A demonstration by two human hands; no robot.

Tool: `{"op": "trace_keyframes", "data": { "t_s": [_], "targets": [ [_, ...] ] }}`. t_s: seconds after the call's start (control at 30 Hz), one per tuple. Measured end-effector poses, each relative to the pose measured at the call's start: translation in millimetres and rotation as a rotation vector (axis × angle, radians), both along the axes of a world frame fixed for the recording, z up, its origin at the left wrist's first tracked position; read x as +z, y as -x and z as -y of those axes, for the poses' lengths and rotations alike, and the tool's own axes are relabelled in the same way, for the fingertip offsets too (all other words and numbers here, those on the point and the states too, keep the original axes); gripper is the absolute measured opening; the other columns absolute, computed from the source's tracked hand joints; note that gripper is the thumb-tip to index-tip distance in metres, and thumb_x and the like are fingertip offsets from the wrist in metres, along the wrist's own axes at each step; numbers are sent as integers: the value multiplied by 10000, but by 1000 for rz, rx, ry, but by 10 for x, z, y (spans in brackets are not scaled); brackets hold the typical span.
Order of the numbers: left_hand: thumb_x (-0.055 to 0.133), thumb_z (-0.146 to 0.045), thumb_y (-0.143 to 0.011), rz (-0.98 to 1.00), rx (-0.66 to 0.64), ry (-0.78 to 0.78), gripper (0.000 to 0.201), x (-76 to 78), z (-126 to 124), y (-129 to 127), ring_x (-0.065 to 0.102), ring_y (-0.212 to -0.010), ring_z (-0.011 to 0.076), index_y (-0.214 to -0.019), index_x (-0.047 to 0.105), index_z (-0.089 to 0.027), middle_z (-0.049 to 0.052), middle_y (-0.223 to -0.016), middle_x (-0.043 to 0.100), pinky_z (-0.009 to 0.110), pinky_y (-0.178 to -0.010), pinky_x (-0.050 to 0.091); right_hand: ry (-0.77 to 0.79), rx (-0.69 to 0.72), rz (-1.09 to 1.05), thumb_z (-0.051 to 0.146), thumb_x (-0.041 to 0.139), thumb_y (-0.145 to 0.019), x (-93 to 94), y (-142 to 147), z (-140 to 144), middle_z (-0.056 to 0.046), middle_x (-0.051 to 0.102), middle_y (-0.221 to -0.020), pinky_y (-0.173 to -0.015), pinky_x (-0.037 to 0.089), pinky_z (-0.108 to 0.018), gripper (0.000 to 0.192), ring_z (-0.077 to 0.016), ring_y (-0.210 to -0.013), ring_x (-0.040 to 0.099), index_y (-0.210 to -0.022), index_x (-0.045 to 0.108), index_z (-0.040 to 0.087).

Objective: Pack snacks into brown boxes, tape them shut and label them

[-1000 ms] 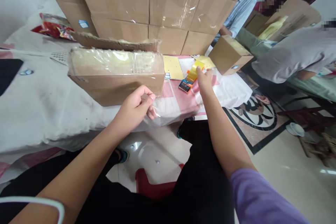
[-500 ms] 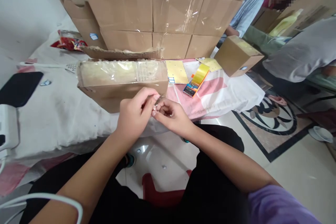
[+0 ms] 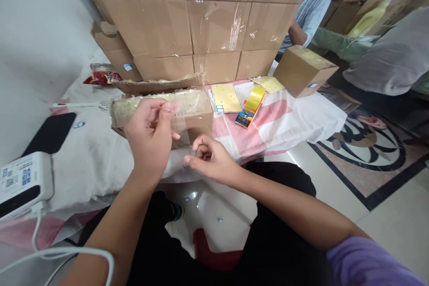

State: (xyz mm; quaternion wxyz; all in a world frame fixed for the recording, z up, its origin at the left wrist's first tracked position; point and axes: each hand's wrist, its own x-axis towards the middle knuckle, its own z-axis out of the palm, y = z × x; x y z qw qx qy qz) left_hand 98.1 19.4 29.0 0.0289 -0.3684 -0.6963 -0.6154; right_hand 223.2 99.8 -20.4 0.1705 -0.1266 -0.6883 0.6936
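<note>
My left hand [image 3: 150,132] is raised in front of the open-topped cardboard box [image 3: 202,120], its thumb and forefinger pinched together. What they hold, if anything, is too clear or small to make out. Lower and to the right, my right hand [image 3: 212,158] has loosely curled fingers, with a gap between thumb and forefinger and nothing visible in it. Clear plastic shows over the box's pale contents, partly hidden by my left hand. Right of the box lies a tape dispenser [image 3: 250,106] with a yellow roll, beside a yellow card [image 3: 226,97].
Taped cardboard boxes [image 3: 217,24] are stacked behind. A smaller box [image 3: 303,73] stands right, near a person's sleeve [image 3: 317,6]. Left on the cloth are a black tablet-like slab [image 3: 50,132], a white device [image 3: 28,183] with a cable, and a red packet [image 3: 102,76].
My hands have come apart. The left hand moved up and left in front of the box; the right stayed near its place, slightly lower. The view has shifted a little.
</note>
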Motion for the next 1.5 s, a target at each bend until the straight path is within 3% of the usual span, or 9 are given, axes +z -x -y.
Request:
{"op": "trace_keyframes", "data": {
  "t_s": [0.13, 0.4, 0.6, 0.77, 0.9, 1.0, 1.1, 1.27, 1.5],
  "targets": [
    [580, -397, -974, 18, -27, -99, 200, -34, -6, 42, 566, -496, 44, -952, 630, -205, -14, -981, 757, 198, -422, 387, -12, -104, -60, 415, 800, -739, 11, 80, 26, 125, 412, -547, -499, 297, -222, 440, -82, -490, 372, -1000, 501, 224],
    [587, -392, -969, -59, 46, -125, 193, -72, 82, 75, 580, -447, 55, -946, 670, -219, -12, -937, 753, 205, -429, 443, -60, -2, -139, 538, 650, -854, 107, 162, 119, 51, 424, -592, -532, 287, -244, 418, -74, -543, 350, -671, 554, 175],
    [626, -305, -949, -350, 280, -123, 123, 13, 264, 456, 613, -1182, 234, -877, 665, -213, 35, -1260, 663, 401, -914, 542, 44, 17, -75, 519, 680, -822, 163, 204, 217, 63, 409, -511, -494, 254, -239, 400, -70, -490, 321, -643, 588, 174],
    [634, -324, -937, -138, 515, -194, 136, -135, 397, 1120, 578, -1203, 258, -940, 642, -188, 67, -1187, 656, 486, -1010, 491, -42, 142, -5, 495, 714, -808, 125, 179, 385, 55, 428, -528, -501, 269, -231, 411, -70, -509, 350, -608, 565, 169],
    [572, -392, -943, 251, 75, -281, 411, -327, 303, 1418, 559, -1277, 237, -1316, 547, -220, 89, -1382, 602, 467, -1077, 457, -82, 144, -36, 467, 659, -860, 237, 209, 373, 49, 484, -512, -519, 313, -236, 351, -80, -493, 406, -677, 623, 169],
    [623, -332, -868, 282, -194, -271, 580, -417, 197, 1439, 427, -1423, 245, -1424, 466, -295, 58, -1499, 513, 437, -1148, 385, -67, 52, -97, 441, 639, -870, 418, 315, 278, 44, 505, -497, -538, 337, -245, 322, -86, -481, 425, -693, 650, 171],
    [646, -266, -779, 225, -229, -246, 572, -479, 163, 1379, 502, -1348, 271, -1343, 550, -277, 62, -1380, 596, 446, -1135, 390, 3, -23, -161, 391, 656, -851, 614, 490, 173, 43, 503, -488, -521, 315, -243, 270, -83, -466, 410, -698, 665, 168],
    [606, -275, -795, 92, -204, -256, 184, -545, 278, 1284, 547, -1257, 263, -955, 678, -222, 62, -1195, 643, 447, -1136, 380, 209, 9, -145, 334, 660, -818, 896, 842, 80, 56, 436, -437, -448, 225, -224, 218, -69, -406, 329, -688, 628, 161],
    [559, -303, -911, -230, -293, -105, 228, -602, 486, 1316, 532, -1277, 238, -1100, 674, -248, 73, -1287, 614, 451, -1141, 369, 524, 25, 184, 214, 460, -932, 1017, 1246, 92, 103, 336, -422, -388, 145, -189, 198, -46, -345, 172, -761, 549, 167]
  ]
}}
